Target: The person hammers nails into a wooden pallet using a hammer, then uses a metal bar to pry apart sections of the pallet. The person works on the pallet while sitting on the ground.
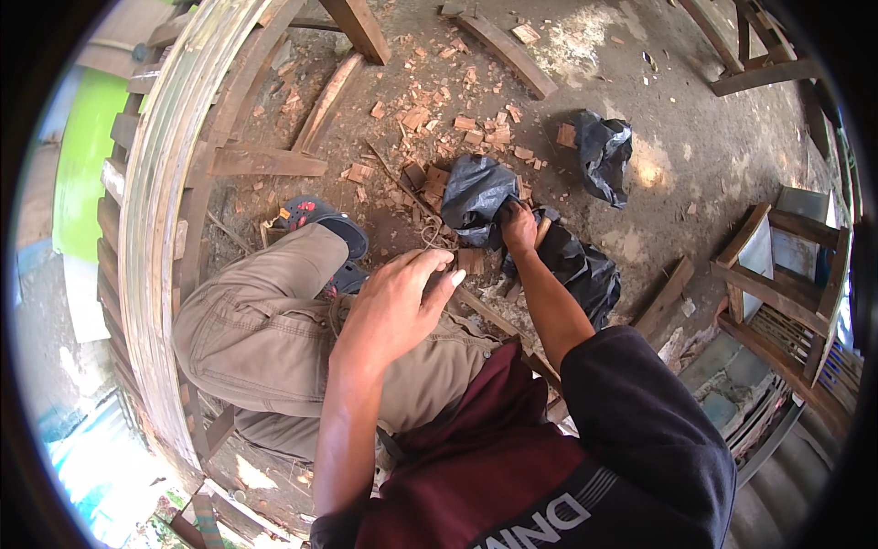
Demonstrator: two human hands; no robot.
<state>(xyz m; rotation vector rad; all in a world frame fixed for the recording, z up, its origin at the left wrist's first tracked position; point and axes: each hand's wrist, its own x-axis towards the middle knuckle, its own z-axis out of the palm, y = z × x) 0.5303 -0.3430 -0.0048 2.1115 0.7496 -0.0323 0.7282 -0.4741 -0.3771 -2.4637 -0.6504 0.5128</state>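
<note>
I am crouched over a dirt floor strewn with wood chips. My right hand (518,229) reaches down and grips the edge of a black plastic bag (476,194), with a wooden handle (542,231) showing just beside it. My left hand (398,297) hovers above my knee, fingers loosely curled with the thumb out, holding nothing that I can see. A second crumpled part of black plastic (576,267) lies right of my right wrist.
A large curved wooden frame (160,210) arcs along my left. Another black bag (604,151) lies farther back. Curved planks (508,50) and wood scraps (457,119) litter the ground. A wooden chair frame (786,274) stands at right. My sandalled foot (325,220) rests near the chips.
</note>
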